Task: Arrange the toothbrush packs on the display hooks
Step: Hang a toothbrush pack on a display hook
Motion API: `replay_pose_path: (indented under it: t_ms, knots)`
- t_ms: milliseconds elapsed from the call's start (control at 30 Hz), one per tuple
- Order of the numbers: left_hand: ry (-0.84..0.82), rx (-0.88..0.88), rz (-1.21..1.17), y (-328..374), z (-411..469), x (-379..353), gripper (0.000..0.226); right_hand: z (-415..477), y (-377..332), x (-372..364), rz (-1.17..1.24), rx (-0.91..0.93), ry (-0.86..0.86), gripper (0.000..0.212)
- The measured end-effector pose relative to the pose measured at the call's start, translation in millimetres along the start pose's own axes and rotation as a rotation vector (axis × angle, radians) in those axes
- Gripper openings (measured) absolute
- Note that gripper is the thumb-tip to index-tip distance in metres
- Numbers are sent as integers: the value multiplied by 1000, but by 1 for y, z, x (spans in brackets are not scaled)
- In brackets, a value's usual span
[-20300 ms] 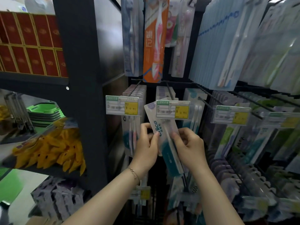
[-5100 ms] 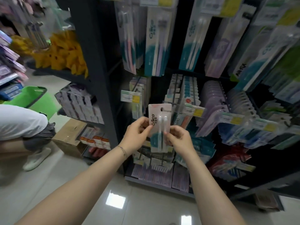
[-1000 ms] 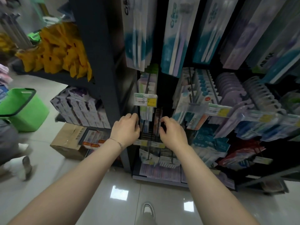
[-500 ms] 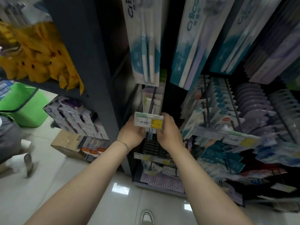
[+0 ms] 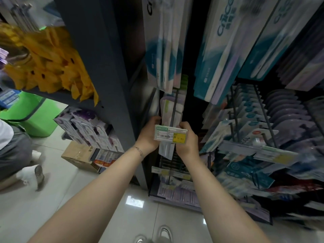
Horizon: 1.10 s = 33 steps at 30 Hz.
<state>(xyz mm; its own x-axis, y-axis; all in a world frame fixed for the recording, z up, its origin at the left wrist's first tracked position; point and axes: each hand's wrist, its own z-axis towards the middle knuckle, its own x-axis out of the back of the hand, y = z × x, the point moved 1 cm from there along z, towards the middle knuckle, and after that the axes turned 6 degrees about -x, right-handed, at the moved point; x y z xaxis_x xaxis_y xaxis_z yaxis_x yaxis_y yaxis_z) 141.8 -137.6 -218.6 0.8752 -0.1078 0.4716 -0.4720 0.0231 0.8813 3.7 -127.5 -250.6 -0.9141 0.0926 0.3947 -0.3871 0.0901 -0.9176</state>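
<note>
A: Where is the toothbrush pack (image 5: 165,149) right now?

B: At the near end of the display hook (image 5: 174,106), just under the price tag (image 5: 171,136). The left hand (image 5: 149,136) and right hand (image 5: 187,143) sit close together, one on each edge of the pack, with fingers curled round it. The tag hides the fingertips.

A: So it's being threaded on?

B: I judge so. To do it well, line the pack's hang hole up with the hook's tip and hold the card flat and square. Then slide it far along the rod until it meets the hung packs (image 5: 171,109) behind. Even pressure from both sides should stop the card bending.

A: Any risk?

B: The hole is out of sight behind the tag, so it goes by feel. A skewed push could tear the card.

A: Containers nearby?

B: A green basket (image 5: 33,118) stands on the floor at the far left, and its inside isn't visible. A cardboard box (image 5: 77,154) sits under the left shelf. It looks closed, so I cannot tell what it holds.
</note>
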Motion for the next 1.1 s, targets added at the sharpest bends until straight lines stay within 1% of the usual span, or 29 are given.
replay_pose_path:
  t_ms: [133, 233, 267, 367, 467, 533, 667, 833, 933, 1033, 1100]
  knots:
    - [-11, -30, -24, -2, 0, 0, 22, 1, -1, 1, 28, -16, 30, 12]
    - [4, -40, -6, -4, -1, 0, 14, 1, -2, 4, 22, -13, 58, 18]
    - [10, -40, -9, -6, -1, -1, 14, 1, -1, 5, 8, -13, 71, 20]
    - [23, -39, -11, -7, 1, -3, 26, 4, 3, 5, -34, -18, 114, 23]
    - [9, -36, -17, -9, 4, -5, 28, 8, 10, 1, 18, -78, 142, 25]
    - [-11, -29, -19, -11, 7, -5, 28, 8, 11, 0, 19, -86, 174, 26]
    - [-43, -30, -72, -13, 11, -6, 31, 7, 13, 0, -70, -47, 217, 32]
    - [-26, -31, -210, -11, 12, -7, 33, 5, 8, 0, -69, 1, 228, 28]
    - [-50, -52, -231, -10, 11, -10, 30, 5, 4, 0, -12, -6, 231, 32]
    - [-61, -80, -213, -6, 9, -11, 27, 7, 1, 2, -12, -30, 219, 31]
    - [-62, -85, -239, -9, 10, -12, 19, 8, -1, 5, -62, -14, 172, 33]
